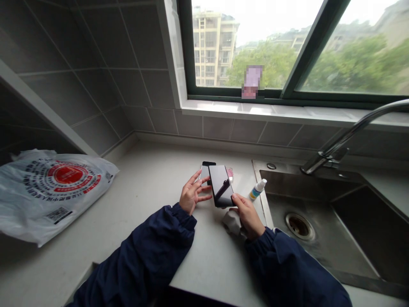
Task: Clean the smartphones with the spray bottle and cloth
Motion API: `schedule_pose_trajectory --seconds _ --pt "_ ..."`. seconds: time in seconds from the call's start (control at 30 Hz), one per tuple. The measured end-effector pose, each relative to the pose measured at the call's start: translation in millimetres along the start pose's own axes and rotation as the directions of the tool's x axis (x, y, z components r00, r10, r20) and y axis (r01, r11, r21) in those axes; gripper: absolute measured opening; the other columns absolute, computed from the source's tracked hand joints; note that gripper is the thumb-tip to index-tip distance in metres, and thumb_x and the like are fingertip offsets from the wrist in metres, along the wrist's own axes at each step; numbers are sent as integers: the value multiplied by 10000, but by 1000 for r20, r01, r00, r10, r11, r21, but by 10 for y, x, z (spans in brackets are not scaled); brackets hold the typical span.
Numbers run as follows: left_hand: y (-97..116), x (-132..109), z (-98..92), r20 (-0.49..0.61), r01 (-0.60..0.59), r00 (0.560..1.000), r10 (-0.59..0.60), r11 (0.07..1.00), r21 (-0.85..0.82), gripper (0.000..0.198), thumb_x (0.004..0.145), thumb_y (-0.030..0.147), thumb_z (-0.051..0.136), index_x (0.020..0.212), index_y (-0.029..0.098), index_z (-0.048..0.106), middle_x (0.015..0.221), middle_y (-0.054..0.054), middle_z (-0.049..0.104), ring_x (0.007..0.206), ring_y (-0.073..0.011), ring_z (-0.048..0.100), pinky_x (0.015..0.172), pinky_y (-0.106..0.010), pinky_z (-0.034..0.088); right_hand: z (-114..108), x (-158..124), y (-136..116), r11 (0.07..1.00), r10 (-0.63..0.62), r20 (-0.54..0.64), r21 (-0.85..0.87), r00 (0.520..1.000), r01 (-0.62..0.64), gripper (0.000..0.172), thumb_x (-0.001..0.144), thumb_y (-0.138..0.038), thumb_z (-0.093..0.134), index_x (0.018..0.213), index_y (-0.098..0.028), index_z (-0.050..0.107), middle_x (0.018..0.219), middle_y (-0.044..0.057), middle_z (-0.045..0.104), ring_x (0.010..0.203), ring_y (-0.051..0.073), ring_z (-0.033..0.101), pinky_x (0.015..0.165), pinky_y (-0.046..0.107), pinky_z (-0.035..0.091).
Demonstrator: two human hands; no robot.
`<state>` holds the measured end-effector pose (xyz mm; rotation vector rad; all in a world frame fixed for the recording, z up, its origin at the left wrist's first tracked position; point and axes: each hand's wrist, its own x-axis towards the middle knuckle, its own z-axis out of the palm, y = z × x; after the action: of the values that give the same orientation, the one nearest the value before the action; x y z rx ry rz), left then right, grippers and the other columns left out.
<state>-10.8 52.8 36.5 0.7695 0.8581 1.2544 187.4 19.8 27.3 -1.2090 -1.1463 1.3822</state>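
Note:
My right hand (251,213) grips a smartphone (220,185) by its lower right corner; the glossy screen faces up toward me and carries reflections. A crumpled grey cloth (232,221) hangs or lies just under that hand; whether the fingers also hold it I cannot tell. My left hand (191,194) is open, its fingers spread beside the smartphone's left edge. Behind the hands, a second dark phone-like device (208,163) lies on the counter, partly covered by the fingers and the smartphone. A small pink item (230,173) shows past the smartphone's right edge.
A small white spray bottle (257,189) with a blue and yellow label stands by the rim of the steel sink (270,204). The curved faucet (338,140) rises behind the sink. At left, a printed white plastic bag (54,187) lies on the white counter (153,170), below a window.

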Motion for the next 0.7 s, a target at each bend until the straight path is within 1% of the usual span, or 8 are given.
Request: schedule_pose_trajectory --seconds 0.13,0.2,0.3,0.43,0.5,0.57,0.6,0.7 --pt "-21 75 -78 -92 -98 988 120 972 212 455 852 409 626 1256 205 580 1174 -122 668 814 -185 674 566 -301 580 -60 48 49 1000 -8 -90 18 996 10 501 820 -659 593 921 -176 679 818 66 734 677 199 676 581 270 503" --pt "-44 114 -118 -126 -195 955 268 890 412 365 881 393 568 1173 178 610 1096 -111 687 806 -179 658 535 -267 554 -110 91 83 1000 -8 -121 10 993 9 499 812 -668 597 894 -180 661 758 52 719 605 188 636 537 270 476" --pt "-80 153 -163 -150 -257 885 440 731 632 260 863 334 578 1059 180 655 1085 -100 685 889 -189 635 571 -244 531 -181 159 122 1000 -23 -148 -9 989 22 503 769 -690 629 808 -188 643 714 44 700 619 200 620 551 279 475" --pt "-105 168 -206 -140 -256 851 505 633 731 269 769 242 689 1037 216 689 1125 -72 660 798 -150 609 697 -275 528 -238 222 129 998 -50 -149 -31 988 46 510 736 -689 662 770 -181 645 737 45 703 740 223 648 648 283 499" --pt "-93 178 -231 -148 -225 867 476 639 736 331 737 218 733 1065 237 689 1160 -61 646 714 -114 593 753 -294 535 -249 246 123 998 -55 -135 -39 989 50 521 734 -685 667 800 -169 663 762 53 715 769 232 662 667 289 506" --pt "-67 202 -258 -201 -150 909 366 736 660 403 733 227 764 1122 257 666 1250 -65 611 693 -94 596 749 -290 550 -253 269 123 998 -62 -121 -37 991 58 543 741 -682 661 881 -158 686 836 70 739 820 240 684 714 302 523" --pt "-51 219 -271 -229 -86 940 253 825 558 449 733 236 779 1159 269 644 1312 -70 579 722 -95 614 732 -281 560 -254 281 127 998 -64 -117 -34 991 61 561 747 -679 657 940 -153 694 884 81 748 850 244 694 745 310 531" --pt "-14 274 -302 -240 10 965 110 894 448 510 736 277 802 1198 227 592 1311 -135 569 821 -156 668 642 -292 593 -260 311 157 998 -56 -115 -22 992 54 654 749 -663 666 1142 -140 665 978 106 759 909 258 716 794 338 553"
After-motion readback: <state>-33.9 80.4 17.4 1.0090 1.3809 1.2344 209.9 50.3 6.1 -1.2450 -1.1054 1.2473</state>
